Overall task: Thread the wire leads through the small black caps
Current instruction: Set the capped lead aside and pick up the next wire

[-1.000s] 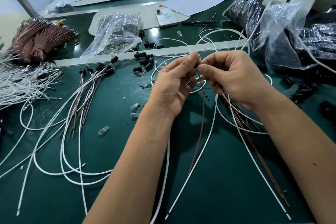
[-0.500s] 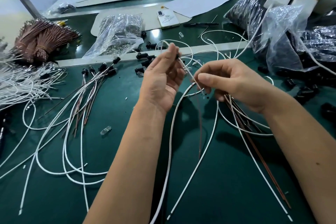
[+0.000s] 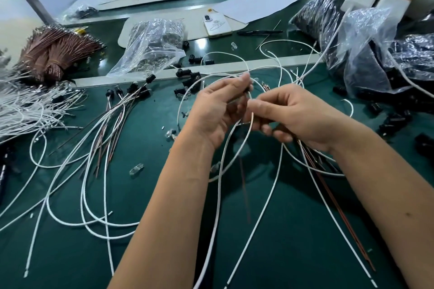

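1. Left hand (image 3: 212, 110) fingers pinch a black cap (image 3: 247, 89) at frame centre, above the table (image 3: 293, 230).
2. Right hand (image 3: 298, 115) fingers curl round a white wire (image 3: 219, 195) just beside it.
3. Capped wires (image 3: 122, 110) lie centre-left; loose caps (image 3: 191, 82) sit above the hands.

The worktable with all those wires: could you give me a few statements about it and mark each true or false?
1. Both hands are raised above the green table, working close together. True.
2. The left hand pinches a small black cap. True.
3. The right hand lies flat and empty. False: its fingers are curled round white wire.
4. A white phone lies beyond the hands. True.
5. The bundle of brown wires sits on the far right. False: it is far left.
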Tool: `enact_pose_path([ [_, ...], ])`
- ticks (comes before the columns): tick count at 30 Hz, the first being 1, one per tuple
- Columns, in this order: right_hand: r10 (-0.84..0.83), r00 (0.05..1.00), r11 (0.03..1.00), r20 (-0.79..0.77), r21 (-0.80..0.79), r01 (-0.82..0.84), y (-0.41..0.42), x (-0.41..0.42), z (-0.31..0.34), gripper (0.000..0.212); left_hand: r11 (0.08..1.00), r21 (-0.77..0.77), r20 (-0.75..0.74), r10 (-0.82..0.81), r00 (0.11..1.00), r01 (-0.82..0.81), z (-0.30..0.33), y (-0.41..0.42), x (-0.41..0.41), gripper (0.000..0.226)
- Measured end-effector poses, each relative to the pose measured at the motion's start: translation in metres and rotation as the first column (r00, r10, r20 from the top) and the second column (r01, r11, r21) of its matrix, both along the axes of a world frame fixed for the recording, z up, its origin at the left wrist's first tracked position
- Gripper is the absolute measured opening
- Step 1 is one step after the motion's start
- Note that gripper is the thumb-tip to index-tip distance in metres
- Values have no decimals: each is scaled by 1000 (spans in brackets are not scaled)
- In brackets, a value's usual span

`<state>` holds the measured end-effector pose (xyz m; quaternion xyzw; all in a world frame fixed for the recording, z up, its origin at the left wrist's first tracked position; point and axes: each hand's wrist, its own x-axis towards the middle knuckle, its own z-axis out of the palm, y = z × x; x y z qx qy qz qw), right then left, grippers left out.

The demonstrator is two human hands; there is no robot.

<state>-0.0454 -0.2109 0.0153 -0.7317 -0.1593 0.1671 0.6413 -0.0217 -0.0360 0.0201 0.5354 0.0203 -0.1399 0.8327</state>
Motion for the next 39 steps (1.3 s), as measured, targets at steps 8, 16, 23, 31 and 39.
enact_pose_path([
  [8, 191, 979, 959, -71, -198, -202, -5, -2, 2, 28, 977, -97, -2, 189, 982, -188, -4, 3, 4, 19],
  [16, -53, 999, 996, -10, -78, 52, 5, -2, 1, 31, 979, 51, 103, 194, 976, -200, -3, 2, 4, 12],
  [23, -103, 992, 985, 74, -130, 112, -1, 1, 1, 17, 972, 79, 142, 208, 968, -220, -4, -7, 0, 9],
  [31, -248, 956, 964, 154, -53, 259, 4, 3, -3, 14, 953, 186, 271, 183, 945, -238, -3, -9, -4, 14],
  [39, -224, 965, 973, 136, -35, 230, -3, 6, -5, 11, 967, 128, 472, 137, 871, -221, -5, -14, -5, 15],
])
